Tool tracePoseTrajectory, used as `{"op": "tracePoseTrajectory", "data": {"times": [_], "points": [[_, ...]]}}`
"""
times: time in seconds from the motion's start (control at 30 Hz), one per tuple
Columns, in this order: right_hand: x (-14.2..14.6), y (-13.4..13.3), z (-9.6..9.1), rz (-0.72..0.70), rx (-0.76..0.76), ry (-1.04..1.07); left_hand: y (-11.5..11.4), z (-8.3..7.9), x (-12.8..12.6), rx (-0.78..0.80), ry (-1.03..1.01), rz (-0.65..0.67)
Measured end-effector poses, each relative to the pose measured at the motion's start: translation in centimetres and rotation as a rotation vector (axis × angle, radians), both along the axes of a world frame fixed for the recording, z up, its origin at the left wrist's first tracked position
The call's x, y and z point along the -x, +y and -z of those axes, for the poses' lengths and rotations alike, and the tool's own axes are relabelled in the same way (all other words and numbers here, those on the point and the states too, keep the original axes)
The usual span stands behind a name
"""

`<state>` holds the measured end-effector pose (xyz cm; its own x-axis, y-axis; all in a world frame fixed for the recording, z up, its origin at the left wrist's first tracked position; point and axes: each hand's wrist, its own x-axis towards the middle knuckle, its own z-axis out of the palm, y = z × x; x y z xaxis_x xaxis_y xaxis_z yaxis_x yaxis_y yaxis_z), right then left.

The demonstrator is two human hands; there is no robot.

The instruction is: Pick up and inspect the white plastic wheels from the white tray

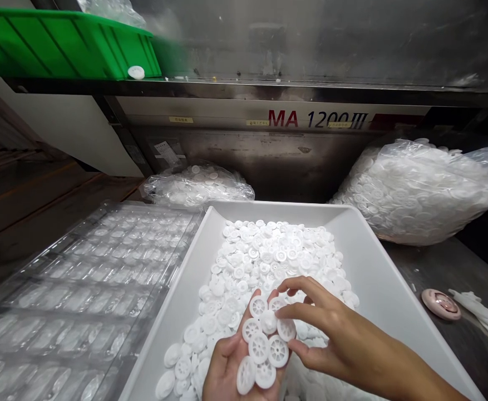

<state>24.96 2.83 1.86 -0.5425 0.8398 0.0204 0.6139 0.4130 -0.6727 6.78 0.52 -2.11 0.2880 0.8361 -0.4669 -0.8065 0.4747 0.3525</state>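
My left hand (227,370) is cupped palm up at the bottom centre, holding several small white plastic wheels (264,340) with spokes. My right hand (331,334) reaches in from the right, its fingertips pinching one of those wheels at the top of the handful. Both hands hover over a white tray (377,278) that holds a heap of the same white wheels (269,256).
A clear plastic blister tray (89,289) with rows of pockets lies to the left. Two clear bags of white parts sit behind, one small (197,186) and one large (419,189). A green bin (60,47) rests on the machine ledge. A pink round object (440,303) lies at right.
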Motion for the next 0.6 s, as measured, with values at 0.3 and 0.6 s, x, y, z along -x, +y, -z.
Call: {"op": "tracePoseTrajectory", "data": {"times": [0.3, 0.6], "points": [[0.0, 0.3, 0.5, -0.012, 0.02, 0.005, -0.3, 1.6, -0.2, -0.025, -0.164, -0.068], [-0.4, 0.7, 0.0, 0.037, 0.156, 0.158, 0.0, 0.5, 0.1, -0.081, -0.174, 0.04]]}}
